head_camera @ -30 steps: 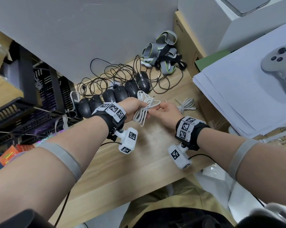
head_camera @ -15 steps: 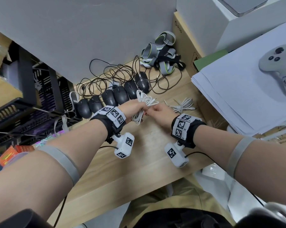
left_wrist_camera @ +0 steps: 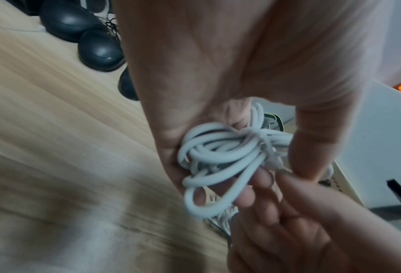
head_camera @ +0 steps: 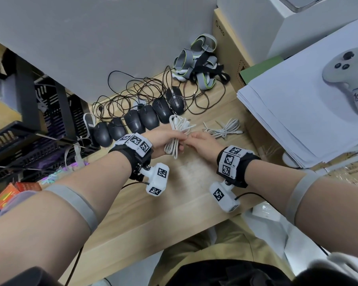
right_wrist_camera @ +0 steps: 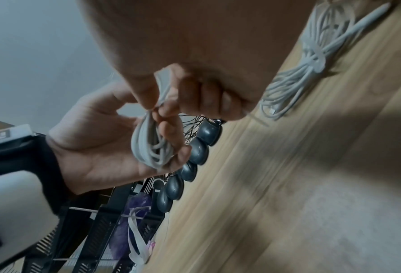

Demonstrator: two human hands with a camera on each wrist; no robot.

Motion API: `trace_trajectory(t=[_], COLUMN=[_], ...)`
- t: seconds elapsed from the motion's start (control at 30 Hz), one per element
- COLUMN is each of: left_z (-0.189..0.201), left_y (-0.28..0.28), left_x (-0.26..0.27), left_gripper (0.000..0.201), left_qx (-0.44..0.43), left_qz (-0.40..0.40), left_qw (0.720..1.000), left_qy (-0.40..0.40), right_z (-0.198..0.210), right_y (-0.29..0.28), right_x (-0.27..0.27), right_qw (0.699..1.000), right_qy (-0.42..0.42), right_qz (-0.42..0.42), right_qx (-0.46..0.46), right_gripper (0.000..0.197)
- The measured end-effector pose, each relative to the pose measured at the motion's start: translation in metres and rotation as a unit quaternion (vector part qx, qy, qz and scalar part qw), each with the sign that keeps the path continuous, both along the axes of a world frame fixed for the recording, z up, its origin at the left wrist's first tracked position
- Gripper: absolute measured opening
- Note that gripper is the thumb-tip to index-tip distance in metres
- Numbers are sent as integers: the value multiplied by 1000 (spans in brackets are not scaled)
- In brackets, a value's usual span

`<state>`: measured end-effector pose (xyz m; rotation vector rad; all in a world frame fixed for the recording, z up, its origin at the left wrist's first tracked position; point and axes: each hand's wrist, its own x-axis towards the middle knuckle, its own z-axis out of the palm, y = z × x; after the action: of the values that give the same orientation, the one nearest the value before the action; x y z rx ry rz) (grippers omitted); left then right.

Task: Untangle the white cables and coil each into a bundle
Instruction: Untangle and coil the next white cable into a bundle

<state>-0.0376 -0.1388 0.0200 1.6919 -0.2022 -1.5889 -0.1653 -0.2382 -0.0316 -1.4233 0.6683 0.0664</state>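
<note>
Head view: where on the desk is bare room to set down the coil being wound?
Bare wood lies on the desk near its front edge, beneath the wrists. Crowded: the row of mice, black wires, the finished bundle beside the paper stack.

Even, soft overhead light; the head view is sharp but bowed at its edges. Both wrist views are dimmer, smeared with motion blur across the desk (left_wrist_camera: pixel 54 129).
</note>
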Motion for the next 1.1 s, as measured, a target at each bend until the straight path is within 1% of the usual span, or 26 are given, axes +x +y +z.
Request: trace_trajectory(t=[0.07, 0.13, 0.2, 0.3, 0.37, 0.53, 0.67, 0.73, 0.77, 0.83, 0.87, 0.9, 0.97, 1.0, 1.03, 1.07, 1.1], left_z=[1, 3, 4, 3, 4, 4, -4, -10, -12, -17, -20, -23, -26, -26, -26, -25, -27], left_y=[3, 5, 4, 3, 3, 10, 10, 7, 6, -1, -7, -13, -27, -35, -42, -47, -53], left_x=[4, 6, 4, 2, 2, -2, -6, -8, -11, -23, -29, -35, -43, -47, -51, -54, -56], left_gripper=[14, 9, 6, 5, 8, 8, 11, 9, 12, 25, 27, 24, 16, 14, 9, 10, 15], left_qx=[9, 29, 29, 13, 9, 26, 19, 26, 30, 43, 51, 59, 73, 77, 79, 85, 98], left_qz=[-19, -31, -26, 7, 11, -2, 3, -12, -24, -50, -60, -70, -98, -108, -111, -102, -87], left_qw=[1000, 999, 999, 999, 999, 997, 998, 999, 998, 997, 996, 994, 989, 988, 988, 989, 990], left_qy=[-1, -11, -19, -36, -53, -75, -60, -45, -40, -33, -39, -53, -77, -78, -70, -62, -61], right_z=[0, 1, 2, -1, -5, -11, -15, -18, -19, -23, -23, -24, -22, -20, -18, -17, -17], right_y=[-2, -3, -2, -3, -2, 4, 3, 1, 0, 0, 0, 2, 2, 1, -2, -5, -8], right_x=[0, -1, -2, -4, -8, -16, -21, -24, -27, -34, -38, -40, -44, -46, -48, -51, -55], right_qw=[1000, 999, 997, 999, 999, 1000, 1000, 999, 999, 998, 997, 997, 996, 995, 993, 991, 988], right_qy=[-8, -5, -13, -22, -25, -18, 1, 27, 40, 60, 67, 73, 92, 98, 106, 118, 121], right_qz=[9, 46, 59, 19, -13, -23, -15, -17, -18, -23, -19, -14, -17, -25, -42, -68, -96], right_qx=[16, -24, -55, -38, -21, 10, 15, 0, -9, -19, -18, -14, -8, -7, -9, -9, -9], right_gripper=[24, 25, 24, 26, 29, 34, 37, 34, 32, 23, 18, 16, 25, 27, 23, 20, 17])
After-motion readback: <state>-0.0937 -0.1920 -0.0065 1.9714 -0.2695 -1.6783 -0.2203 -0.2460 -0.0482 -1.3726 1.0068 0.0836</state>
